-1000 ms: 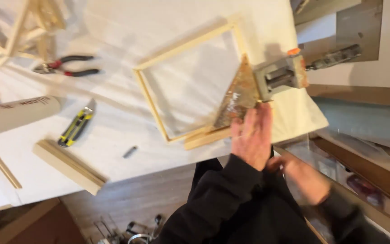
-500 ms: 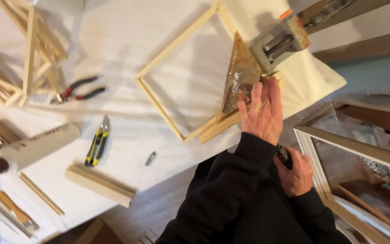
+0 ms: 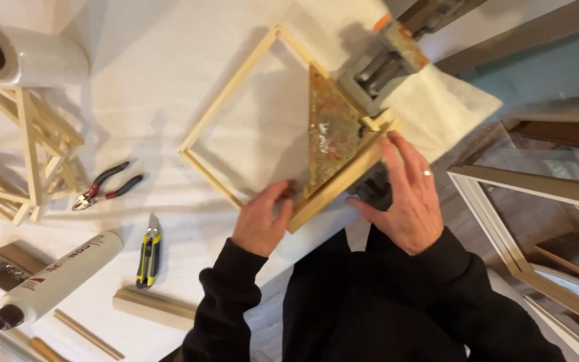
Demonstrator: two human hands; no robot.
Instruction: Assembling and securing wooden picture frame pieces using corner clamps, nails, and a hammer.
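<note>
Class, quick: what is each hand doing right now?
Left hand: open, fingers resting on the wooden frame.
Right hand: open, flat against the frame's clamped corner.

Woodworking workshop: corner clamp (image 3: 376, 70), pliers (image 3: 105, 185)

We see a pale wood frame (image 3: 236, 127) and a rust-speckled grey triangle plate (image 3: 330, 131) on a white cloth (image 3: 155, 74). Our pliers (image 3: 105, 186) have red and black handles, and our knife (image 3: 149, 253) is yellow and black.
</note>
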